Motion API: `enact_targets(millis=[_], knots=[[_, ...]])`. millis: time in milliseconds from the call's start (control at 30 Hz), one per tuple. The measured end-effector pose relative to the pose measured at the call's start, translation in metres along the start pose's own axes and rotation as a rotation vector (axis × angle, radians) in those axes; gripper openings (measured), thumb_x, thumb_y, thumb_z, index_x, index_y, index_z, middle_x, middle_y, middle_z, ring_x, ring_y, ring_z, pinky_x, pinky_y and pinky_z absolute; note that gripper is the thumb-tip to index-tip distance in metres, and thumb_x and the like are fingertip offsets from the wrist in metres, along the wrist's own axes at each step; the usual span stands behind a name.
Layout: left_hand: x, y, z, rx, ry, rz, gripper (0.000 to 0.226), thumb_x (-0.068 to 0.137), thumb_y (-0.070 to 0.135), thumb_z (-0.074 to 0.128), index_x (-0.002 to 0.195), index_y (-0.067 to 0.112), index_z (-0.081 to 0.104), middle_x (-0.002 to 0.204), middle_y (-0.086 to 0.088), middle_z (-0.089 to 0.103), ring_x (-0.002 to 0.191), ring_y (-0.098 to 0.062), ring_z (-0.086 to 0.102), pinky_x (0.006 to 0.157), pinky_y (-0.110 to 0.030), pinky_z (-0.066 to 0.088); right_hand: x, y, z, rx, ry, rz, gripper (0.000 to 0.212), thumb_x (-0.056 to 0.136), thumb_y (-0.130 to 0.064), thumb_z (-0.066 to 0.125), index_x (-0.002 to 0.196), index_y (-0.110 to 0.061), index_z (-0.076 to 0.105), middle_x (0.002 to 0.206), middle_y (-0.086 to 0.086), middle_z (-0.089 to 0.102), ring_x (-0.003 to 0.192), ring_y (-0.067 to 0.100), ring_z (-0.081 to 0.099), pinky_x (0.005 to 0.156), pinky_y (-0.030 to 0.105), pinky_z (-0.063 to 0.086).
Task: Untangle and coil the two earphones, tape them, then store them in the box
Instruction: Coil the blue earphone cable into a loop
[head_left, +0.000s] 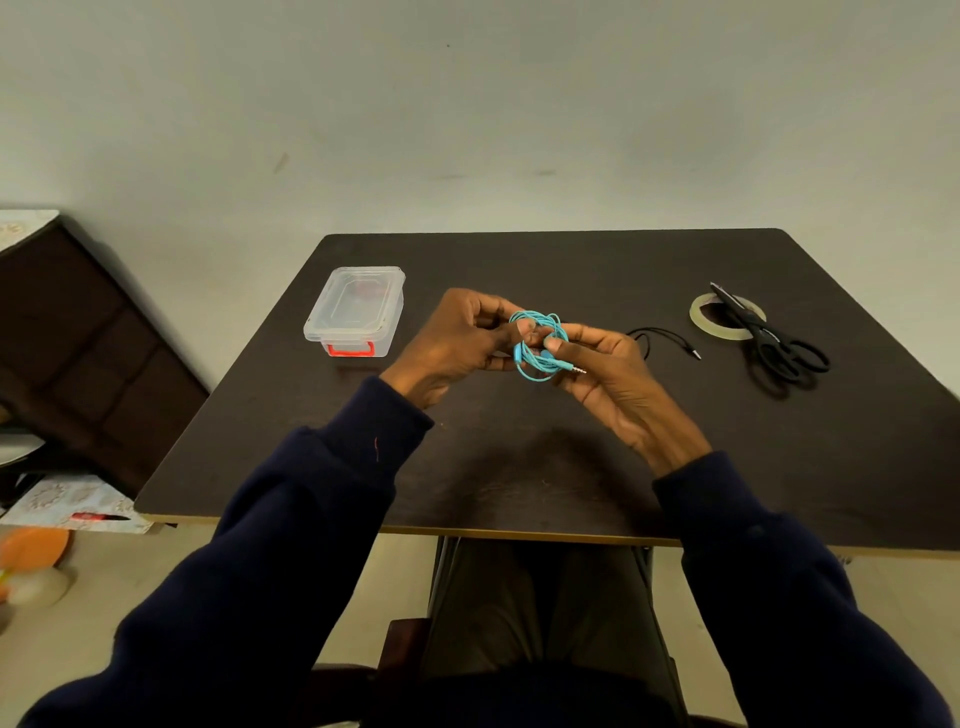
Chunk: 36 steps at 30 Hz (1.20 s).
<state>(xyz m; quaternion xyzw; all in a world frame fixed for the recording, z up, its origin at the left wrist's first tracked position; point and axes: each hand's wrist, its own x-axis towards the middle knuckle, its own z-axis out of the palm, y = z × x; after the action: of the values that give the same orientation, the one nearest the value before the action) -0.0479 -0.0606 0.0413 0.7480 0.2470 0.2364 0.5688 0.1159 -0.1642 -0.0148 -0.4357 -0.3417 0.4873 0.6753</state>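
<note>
Pinched coiled turquoise earphone cable (537, 347) between left hand (457, 343) and right hand (605, 376), fingers curled; clear plastic box (356, 309) at ten o'clock.

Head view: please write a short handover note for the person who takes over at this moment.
Hands: left hand and right hand both pinch the coiled blue earphone above the table.
On the table: black earphone right of the hands; tape roll far right, scissors across it; box left, lid on.
Done: blue coil formed.
Left: tape it; coil and tape the black one; box both.
</note>
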Motion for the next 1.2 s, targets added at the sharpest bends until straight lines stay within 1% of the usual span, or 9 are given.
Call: enact_targets(millis=[167, 267, 333, 500, 667, 800, 1000, 1100, 1200], knots=[[-0.001, -0.001, -0.003, -0.071, -0.034, -0.051, 0.01, 0.094, 0.013, 0.066, 0.103, 0.011, 0.072, 0.103, -0.012, 0.076, 0.091, -0.02, 0.076, 0.072, -0.027, 0.061, -0.002, 0.002, -0.006, 0.06, -0.076, 0.006, 0.043, 0.083, -0.007, 0.07, 0.124, 0.003, 0.064, 0.113, 0.015, 0.074, 0.106, 0.025, 0.071, 0.098, 0.038, 0.057], [-0.001, -0.003, -0.005, -0.103, -0.058, -0.075, 0.018, 0.096, 0.016, 0.065, 0.11, 0.006, 0.071, 0.107, -0.015, 0.076, 0.097, -0.025, 0.075, 0.08, -0.033, 0.062, -0.002, 0.003, -0.01, 0.087, -0.114, 0.031, 0.058, 0.072, -0.022, 0.085, 0.122, 0.0, 0.067, 0.116, 0.016, 0.073, 0.107, 0.025, 0.07, 0.097, 0.038, 0.057], [-0.001, -0.004, -0.007, -0.14, -0.072, -0.093, 0.024, 0.096, 0.016, 0.064, 0.116, 0.002, 0.069, 0.112, -0.016, 0.074, 0.103, -0.028, 0.073, 0.087, -0.037, 0.061, -0.001, 0.004, -0.012, 0.135, -0.127, 0.066, 0.071, 0.068, -0.031, 0.091, 0.125, 0.001, 0.065, 0.119, 0.015, 0.071, 0.109, 0.025, 0.069, 0.103, 0.043, 0.05], [-0.003, -0.001, -0.011, -0.202, -0.096, -0.123, 0.022, 0.095, 0.017, 0.065, 0.112, 0.006, 0.071, 0.11, -0.013, 0.075, 0.102, -0.023, 0.073, 0.088, -0.034, 0.06, -0.003, 0.003, -0.015, 0.209, -0.158, 0.094, 0.08, 0.07, -0.029, 0.092, 0.133, 0.007, 0.057, 0.125, 0.017, 0.065, 0.115, 0.026, 0.064, 0.106, 0.041, 0.047], [-0.003, -0.003, -0.013, -0.143, -0.127, -0.12, 0.022, 0.096, 0.018, 0.063, 0.111, 0.003, 0.071, 0.109, -0.016, 0.075, 0.101, -0.025, 0.073, 0.088, -0.035, 0.061, -0.005, -0.004, -0.017, 0.103, -0.17, 0.07, 0.059, 0.064, -0.025, 0.095, 0.113, -0.004, 0.073, 0.116, 0.017, 0.07, 0.109, 0.027, 0.068, 0.097, 0.038, 0.057], [-0.003, 0.0, -0.013, -0.022, -0.134, -0.058, 0.021, 0.098, 0.015, 0.061, 0.111, 0.0, 0.07, 0.093, -0.005, 0.078, 0.088, -0.015, 0.075, 0.077, -0.027, 0.061, -0.007, -0.008, -0.017, -0.042, -0.152, 0.032, 0.051, 0.064, -0.031, 0.095, 0.107, -0.01, 0.078, 0.112, 0.017, 0.072, 0.107, 0.029, 0.067, 0.094, 0.038, 0.055], [-0.003, 0.003, -0.012, 0.036, -0.147, 0.003, 0.021, 0.098, 0.011, 0.06, 0.112, -0.003, 0.067, 0.085, 0.003, 0.076, 0.083, -0.011, 0.074, 0.076, -0.025, 0.061, -0.011, -0.011, -0.015, -0.062, -0.117, -0.031, 0.025, 0.077, -0.013, 0.075, 0.102, -0.01, 0.078, 0.107, 0.019, 0.073, 0.098, 0.027, 0.072, 0.074, 0.031, 0.062], [-0.004, 0.004, -0.012, 0.076, -0.119, 0.023, 0.016, 0.098, 0.011, 0.06, 0.106, 0.001, 0.07, 0.081, 0.004, 0.075, 0.079, -0.009, 0.072, 0.073, -0.024, 0.059, -0.012, -0.008, -0.014, -0.043, -0.102, -0.078, 0.022, 0.079, -0.012, 0.071, 0.1, -0.011, 0.08, 0.103, 0.014, 0.075, 0.091, 0.019, 0.072, 0.071, 0.023, 0.059], [-0.004, 0.004, -0.012, 0.119, -0.095, 0.025, 0.013, 0.1, 0.012, 0.058, 0.098, 0.008, 0.071, 0.083, -0.004, 0.071, 0.078, -0.012, 0.069, 0.074, -0.026, 0.061, -0.012, -0.004, -0.014, -0.036, -0.069, -0.106, 0.022, 0.083, -0.007, 0.068, 0.102, -0.009, 0.078, 0.107, 0.013, 0.075, 0.094, 0.017, 0.072, 0.071, 0.022, 0.058]])
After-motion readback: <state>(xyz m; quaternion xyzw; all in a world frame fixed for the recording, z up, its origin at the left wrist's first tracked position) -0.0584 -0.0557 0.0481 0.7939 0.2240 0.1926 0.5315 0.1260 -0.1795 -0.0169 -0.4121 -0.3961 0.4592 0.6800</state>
